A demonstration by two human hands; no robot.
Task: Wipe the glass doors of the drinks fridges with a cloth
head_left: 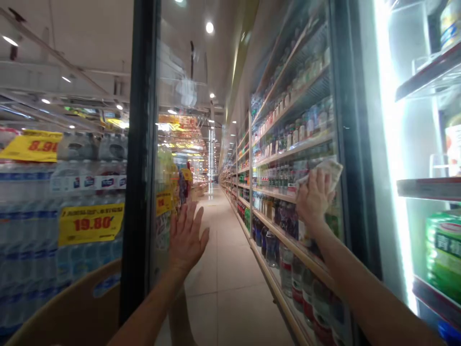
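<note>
In front of me stands a glass door with a dark frame. Fingers spread, my left hand lies flat against the left part of the glass and holds nothing. My right hand presses a pale, crumpled cloth to the glass close to the right side of the frame. Part of the cloth is hidden under the palm and fingers. A long shelf row of bottles shows in the glass behind the right hand.
Lit cooler shelves stand at the right, with a green pack on one. Stacked water bottles with yellow price signs fill the left. A brown panel with a handle hole is at lower left.
</note>
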